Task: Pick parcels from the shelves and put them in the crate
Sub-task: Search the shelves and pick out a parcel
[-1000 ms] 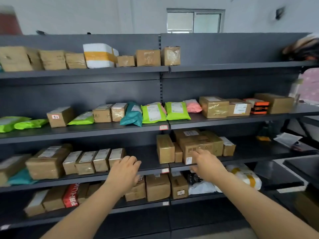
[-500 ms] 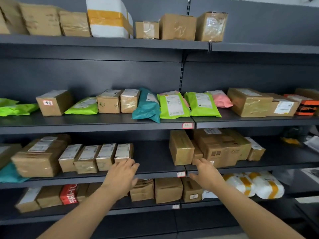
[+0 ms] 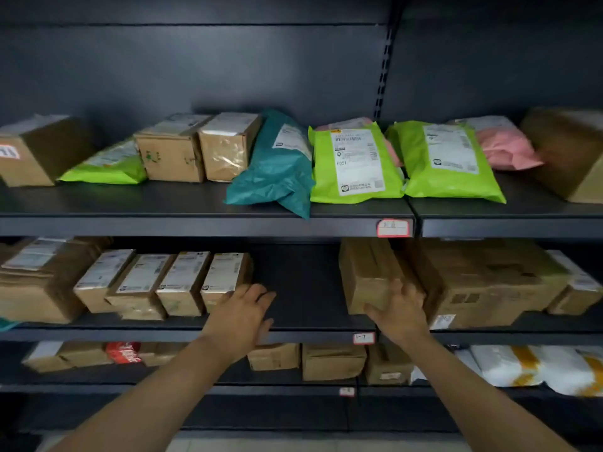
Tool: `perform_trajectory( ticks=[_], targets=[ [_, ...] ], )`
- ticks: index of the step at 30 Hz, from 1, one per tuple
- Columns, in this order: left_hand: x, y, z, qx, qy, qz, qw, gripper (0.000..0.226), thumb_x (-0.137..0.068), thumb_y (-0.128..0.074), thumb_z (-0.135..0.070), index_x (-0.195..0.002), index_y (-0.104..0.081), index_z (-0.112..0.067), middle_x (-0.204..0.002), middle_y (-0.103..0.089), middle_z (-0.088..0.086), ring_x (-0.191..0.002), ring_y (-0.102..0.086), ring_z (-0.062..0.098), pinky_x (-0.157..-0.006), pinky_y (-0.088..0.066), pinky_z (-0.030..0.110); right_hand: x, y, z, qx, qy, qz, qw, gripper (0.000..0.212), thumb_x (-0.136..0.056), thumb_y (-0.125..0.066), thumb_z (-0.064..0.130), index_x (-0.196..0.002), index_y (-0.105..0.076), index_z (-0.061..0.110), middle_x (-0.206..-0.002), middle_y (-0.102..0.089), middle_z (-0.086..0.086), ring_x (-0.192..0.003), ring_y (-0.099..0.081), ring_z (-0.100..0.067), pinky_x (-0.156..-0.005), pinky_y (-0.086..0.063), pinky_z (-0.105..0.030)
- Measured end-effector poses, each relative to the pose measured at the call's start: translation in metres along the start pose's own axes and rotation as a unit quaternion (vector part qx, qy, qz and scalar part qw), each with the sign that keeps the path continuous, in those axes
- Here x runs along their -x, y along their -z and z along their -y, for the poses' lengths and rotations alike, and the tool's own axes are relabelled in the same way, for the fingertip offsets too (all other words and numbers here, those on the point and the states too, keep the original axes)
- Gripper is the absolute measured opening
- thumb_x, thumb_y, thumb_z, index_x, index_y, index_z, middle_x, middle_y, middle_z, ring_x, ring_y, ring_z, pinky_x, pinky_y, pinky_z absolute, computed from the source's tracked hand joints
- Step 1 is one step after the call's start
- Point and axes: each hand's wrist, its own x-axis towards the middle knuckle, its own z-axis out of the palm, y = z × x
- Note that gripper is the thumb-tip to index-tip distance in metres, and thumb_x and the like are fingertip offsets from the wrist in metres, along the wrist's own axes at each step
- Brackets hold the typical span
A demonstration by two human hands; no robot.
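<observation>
Dark metal shelves (image 3: 202,223) hold many parcels. On the middle shelf stands an upright brown box (image 3: 368,275); my right hand (image 3: 399,316) reaches to its lower front with fingers spread, touching or nearly touching it. My left hand (image 3: 239,316) is open, palm down, beside the rightmost of several small labelled boxes (image 3: 223,277), over a bare stretch of shelf. A large brown carton (image 3: 483,282) sits right of the upright box. The crate is not in view.
The upper shelf carries brown boxes, a teal bag (image 3: 274,164), green mailers (image 3: 355,164) and a pink bag (image 3: 504,146). The bottom shelf holds more cartons (image 3: 332,360), a red pack (image 3: 124,352) and white-and-yellow bags (image 3: 522,365).
I have moved closer to the shelves, so the top shelf has left the view. Both hands have advanced into the middle shelf, the right one up to the upright brown box.
</observation>
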Motion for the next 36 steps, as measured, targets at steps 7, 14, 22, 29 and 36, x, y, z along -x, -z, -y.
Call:
perform_trajectory(
  ticks=[7,14,22,29,36],
  targets=[
    [-0.036,-0.049,0.013,-0.007,-0.037,-0.074,0.997,0.057,-0.056,-0.087,-0.039,-0.106,-0.071,-0.017,-0.1,-0.068,0.0,-0.088,-0.067,0.019,-0.067,-0.057,0.03,-0.045,-0.039,0.005,-0.025,-0.036,-0.091,0.995,0.098,-0.074,-0.06,0.068,-0.149,-0.017,0.021,-0.154,-0.005,-0.018,-0.141,-0.01,-0.039,-0.112,-0.018,-0.05],
    [-0.049,-0.066,0.03,0.019,-0.037,-0.06,0.997,0.053,-0.068,-0.082,-0.031,-0.114,-0.066,-0.012,-0.11,-0.065,0.006,-0.097,-0.065,0.026,-0.074,-0.058,0.039,-0.069,-0.061,0.015,-0.113,-0.124,-0.146,0.975,0.103,-0.07,-0.072,0.056,-0.148,-0.017,0.019,-0.15,-0.011,-0.021,-0.133,-0.023,-0.043,-0.104,-0.036,-0.053],
    [-0.043,-0.074,0.068,0.041,0.004,-0.04,0.998,0.053,-0.063,-0.085,-0.026,-0.11,-0.068,-0.007,-0.105,-0.066,0.01,-0.092,-0.065,0.029,-0.073,-0.057,0.04,-0.028,-0.085,0.041,0.047,0.067,-0.247,0.965,0.099,-0.043,-0.088,0.042,-0.128,-0.05,0.008,-0.123,-0.039,-0.028,-0.104,-0.043,-0.044,-0.086,-0.045,-0.054],
    [-0.037,-0.09,0.097,0.034,0.035,-0.016,0.999,0.062,-0.051,-0.089,-0.031,-0.103,-0.069,-0.005,-0.102,-0.068,0.011,-0.089,-0.068,0.028,-0.07,-0.057,0.039,0.004,-0.134,0.084,0.175,0.285,-0.161,0.929,0.093,-0.045,-0.088,0.028,-0.128,-0.05,0.015,-0.115,-0.052,-0.014,-0.089,-0.054,-0.029,-0.075,-0.053,-0.042],
    [-0.035,-0.087,0.095,0.093,0.004,0.008,0.996,0.058,-0.082,-0.068,-0.031,-0.133,-0.052,-0.008,-0.133,-0.053,0.01,-0.122,-0.051,0.027,-0.099,-0.042,0.04,-0.016,-0.11,0.077,0.02,0.081,-0.149,0.985,0.061,-0.087,-0.056,0.047,-0.139,-0.045,0.017,-0.136,-0.044,-0.013,-0.121,-0.042,-0.033,-0.1,-0.038,-0.049]
  ],
)
